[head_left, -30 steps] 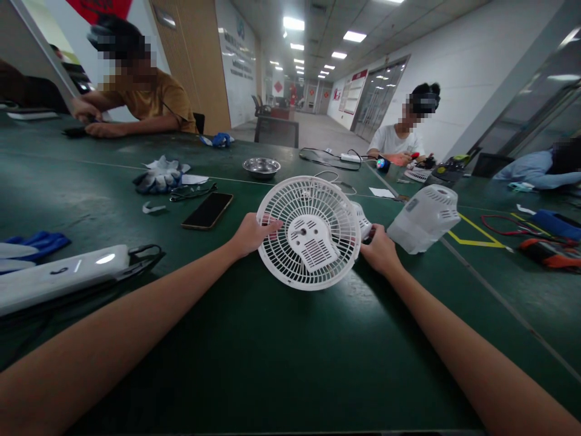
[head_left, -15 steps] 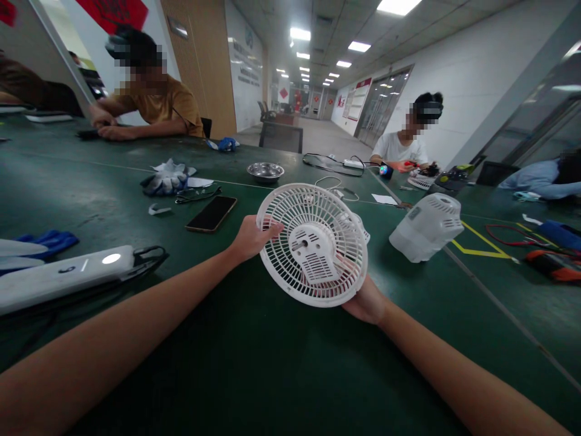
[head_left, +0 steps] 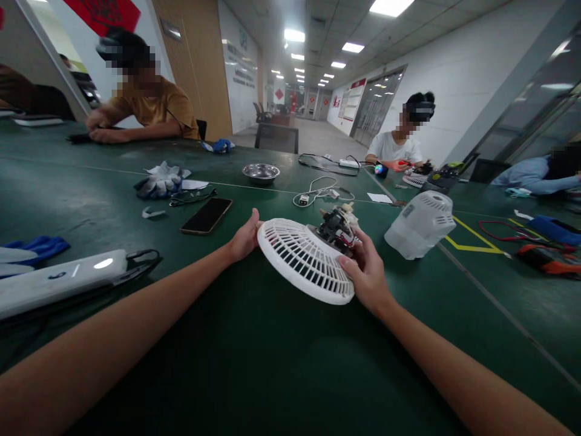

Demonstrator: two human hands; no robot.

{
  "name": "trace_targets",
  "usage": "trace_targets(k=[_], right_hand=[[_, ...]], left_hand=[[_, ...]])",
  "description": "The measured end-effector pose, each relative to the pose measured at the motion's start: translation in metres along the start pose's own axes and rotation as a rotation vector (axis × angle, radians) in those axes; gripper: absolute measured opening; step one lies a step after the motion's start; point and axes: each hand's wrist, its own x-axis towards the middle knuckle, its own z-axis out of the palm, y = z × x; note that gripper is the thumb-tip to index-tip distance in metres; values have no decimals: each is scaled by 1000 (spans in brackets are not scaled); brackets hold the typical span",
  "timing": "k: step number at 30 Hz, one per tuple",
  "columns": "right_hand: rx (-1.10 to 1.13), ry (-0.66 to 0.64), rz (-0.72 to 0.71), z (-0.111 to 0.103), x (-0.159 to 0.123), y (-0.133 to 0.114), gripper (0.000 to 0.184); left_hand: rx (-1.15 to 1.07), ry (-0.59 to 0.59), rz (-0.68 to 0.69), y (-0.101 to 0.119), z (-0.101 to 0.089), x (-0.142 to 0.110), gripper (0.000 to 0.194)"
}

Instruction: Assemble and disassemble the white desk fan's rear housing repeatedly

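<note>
A round white fan grille (head_left: 299, 257) is tilted above the green table, its slatted back face upward. A dark motor (head_left: 338, 229) with white wires sits on that face. My right hand (head_left: 370, 272) grips the right side, its thumb on the grille and its fingers around by the motor. At the left rim, my left hand (head_left: 245, 237) supports the grille with its thumb raised; its other fingers are partly hidden behind the rim. To the right of my right hand, a translucent white plastic housing (head_left: 420, 224) stands on the table.
A phone (head_left: 207, 216), work gloves (head_left: 161, 181), a metal bowl (head_left: 261, 173) and a white cable (head_left: 324, 192) lie beyond my hands. A white power tool-like device (head_left: 68, 278) is at left, an orange-black meter (head_left: 549, 260) at right. Several people sit around the table.
The grille has been turned over from its vented inner face to the motor side. My right hand has come from beneath to the right side; my left thumb has lifted off the slats.
</note>
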Motion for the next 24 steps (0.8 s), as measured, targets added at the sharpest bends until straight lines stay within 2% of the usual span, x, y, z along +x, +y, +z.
trace_targets(k=[3, 7, 12, 15, 17, 19, 22, 24], right_hand=[[-216, -41, -100, 5, 1, 2, 78], [-389, -94, -163, 12, 6, 6, 79], [-501, -206, -261, 9, 10, 6, 87], [-492, -218, -304, -3, 13, 5, 77], [-504, -157, -354, -14, 19, 10, 66], [-554, -22, -386, -26, 28, 19, 63], [-649, 129, -331, -40, 43, 42, 77], [-679, 118, -255, -45, 51, 57, 88]], left_hand=[[-197, -48, -137, 6, 2, -1, 60], [-313, 26, -247, 4, -1, 3, 25], [-245, 15, -318, -6, -9, 10, 20], [-225, 33, -314, -12, -12, 14, 22], [-222, 29, -304, -14, -13, 16, 23], [-210, 24, -291, -15, -13, 17, 24], [-178, 47, -268, -14, -11, 16, 23], [-161, 63, -258, -12, -9, 14, 21]])
